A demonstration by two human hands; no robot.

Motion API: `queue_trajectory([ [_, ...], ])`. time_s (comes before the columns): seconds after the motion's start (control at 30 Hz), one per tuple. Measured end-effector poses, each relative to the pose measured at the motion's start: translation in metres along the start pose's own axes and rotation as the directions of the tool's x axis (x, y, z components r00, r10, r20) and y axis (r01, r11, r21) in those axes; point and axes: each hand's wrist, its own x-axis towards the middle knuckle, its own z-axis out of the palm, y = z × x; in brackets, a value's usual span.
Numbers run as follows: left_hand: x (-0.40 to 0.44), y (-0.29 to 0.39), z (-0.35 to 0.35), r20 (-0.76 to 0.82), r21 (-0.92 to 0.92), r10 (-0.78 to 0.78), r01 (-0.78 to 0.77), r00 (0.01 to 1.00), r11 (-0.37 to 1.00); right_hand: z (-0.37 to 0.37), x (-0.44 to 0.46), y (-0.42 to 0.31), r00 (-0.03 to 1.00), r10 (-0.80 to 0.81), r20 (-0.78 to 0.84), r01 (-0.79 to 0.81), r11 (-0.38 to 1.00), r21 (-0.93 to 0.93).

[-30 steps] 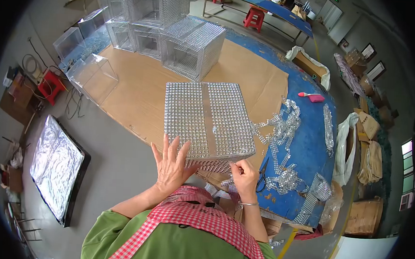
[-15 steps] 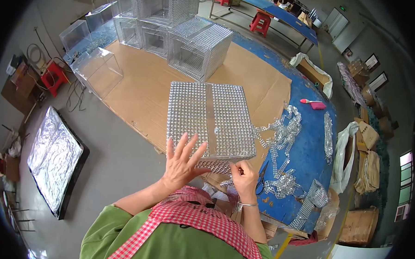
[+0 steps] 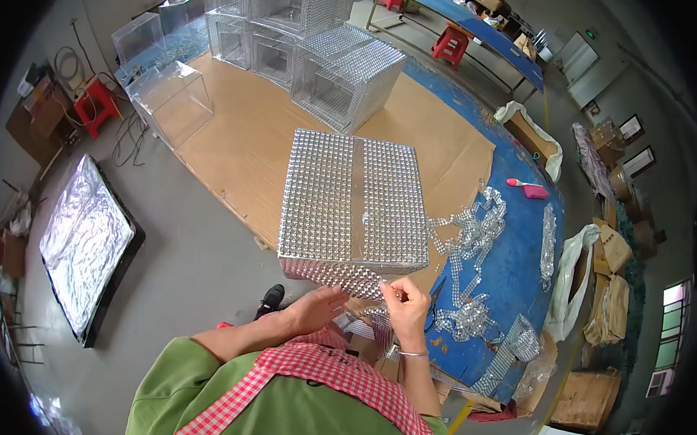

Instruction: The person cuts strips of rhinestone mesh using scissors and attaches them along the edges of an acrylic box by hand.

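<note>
A box covered in silver rhinestone mesh [image 3: 318, 197] stands on the cardboard sheet in front of me, a bare stripe [image 3: 357, 194] running across its top. On its near side hangs a rhinestone strip [image 3: 346, 278]. My right hand [image 3: 408, 304] pinches the right part of this strip between thumb and fingers, just below the box's near right corner. My left hand [image 3: 315, 309] lies under the strip's left part, its fingers stretched out and close to the near side; whether they touch it I cannot tell. Dark-handled scissors [image 3: 433, 307] lie by my right hand, partly hidden.
Loose rhinestone strips [image 3: 472, 238] lie on the blue table [image 3: 517, 264] at right, with a pink brush [image 3: 530, 190]. Several rhinestone-covered boxes [image 3: 347, 70] are stacked at the back; a clear box [image 3: 171, 101] stands left. A foil-covered panel [image 3: 87, 245] is at far left.
My left hand has come down from the box's top edge to below its near side. My right hand keeps its pinch, and more of the strip now shows. The view has shifted slightly.
</note>
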Motion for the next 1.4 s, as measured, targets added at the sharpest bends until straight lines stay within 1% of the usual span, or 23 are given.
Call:
queue_trajectory([
  [0.03,0.009,-0.003,-0.004,0.058,-0.17,0.017,-0.007,0.998,0.985,0.0,-0.002,-0.001,1.0,0.016,0.013,-0.016,1.0,0.019],
  [0.07,0.016,-0.01,-0.007,0.08,-0.216,0.158,-0.138,0.984,0.967,-0.001,-0.004,-0.003,0.999,0.028,0.022,-0.028,0.999,0.015],
  [0.13,0.008,-0.008,0.017,0.169,-0.186,0.176,-0.145,0.97,0.972,-0.002,-0.007,-0.009,0.998,0.051,0.043,-0.051,0.999,0.008],
  [0.17,0.003,-0.006,0.026,0.211,-0.172,0.186,-0.151,0.96,0.974,-0.001,-0.008,-0.01,0.995,0.081,0.052,-0.084,0.995,0.053],
  [0.2,0.002,-0.007,0.028,0.17,-0.2,0.148,-0.113,0.974,0.973,0.0,-0.009,-0.011,0.992,0.112,0.06,-0.117,0.988,0.099],
  [0.33,0.0,-0.004,0.039,0.121,-0.212,0.1,-0.072,0.988,0.975,0.007,-0.013,-0.01,0.97,0.202,0.134,-0.229,0.947,0.224],
  [0.43,0.003,-0.006,0.041,0.099,-0.144,0.166,-0.151,0.981,0.978,0.012,-0.019,0.001,0.964,0.186,0.192,-0.228,0.947,0.227],
  [0.67,-0.003,0.005,0.05,0.152,-0.239,0.093,-0.055,0.984,0.969,0.013,-0.019,0.021,0.937,0.25,0.245,-0.318,0.9,0.298],
  [0.77,0.003,0.008,0.048,0.052,-0.182,0.028,-0.019,0.998,0.983,0.003,-0.023,0.038,0.964,0.263,0.029,-0.262,0.937,0.233],
  [0.8,0.004,0.007,0.045,0.079,-0.176,0.028,-0.014,0.996,0.984,-0.005,-0.022,0.052,0.968,0.242,-0.067,-0.235,0.967,0.099],
  [0.83,0.003,0.008,0.046,0.064,-0.174,0.006,0.006,0.998,0.985,-0.014,-0.021,0.073,0.966,0.206,-0.158,-0.215,0.976,-0.04],
  [0.87,0.0,0.01,0.048,0.049,-0.172,-0.017,0.025,0.999,0.985,-0.019,-0.022,0.111,0.954,0.16,-0.253,-0.208,0.962,-0.179],
  [0.9,-0.003,0.012,0.051,0.035,-0.169,-0.039,0.044,0.999,0.985,-0.025,-0.024,0.17,0.95,0.121,-0.288,-0.222,0.91,-0.35],
  [0.97,-0.009,0.016,0.06,0.05,-0.117,-0.019,0.025,0.999,0.993,-0.033,-0.032,0.226,0.955,0.119,-0.27,-0.269,0.727,-0.631],
  [1.0,-0.011,0.017,0.063,0.057,-0.091,-0.01,0.015,0.998,0.996,-0.033,-0.033,0.242,0.946,0.24,-0.218,-0.324,0.67,-0.668],
  [1.07,-0.007,0.016,0.055,0.07,-0.035,0.005,-0.003,0.998,0.999,-0.033,-0.034,0.262,0.869,0.477,-0.129,-0.403,0.532,-0.745],
  [1.17,-0.007,0.017,0.055,0.046,0.004,-0.012,0.012,0.999,1.0,-0.027,-0.03,0.263,0.846,0.479,-0.234,-0.465,0.447,-0.764],
  [1.2,-0.009,0.018,0.057,0.03,0.01,-0.025,0.025,0.999,1.0,-0.023,-0.03,0.261,0.812,0.498,-0.303,-0.535,0.429,-0.728],
  [1.27,-0.01,0.02,0.06,0.049,0.003,-0.016,0.016,0.999,1.0,-0.018,-0.028,0.254,0.73,0.526,-0.436,-0.663,0.389,-0.64],
  [1.37,-0.004,0.018,0.055,0.082,-0.008,-0.014,0.015,0.997,1.0,-0.019,-0.03,0.262,0.72,0.547,-0.427,-0.677,0.419,-0.605],
  [1.4,-0.001,0.017,0.052,0.093,-0.009,-0.017,0.018,0.996,1.0,-0.022,-0.029,0.266,0.692,0.595,-0.41,-0.71,0.457,-0.536],
])
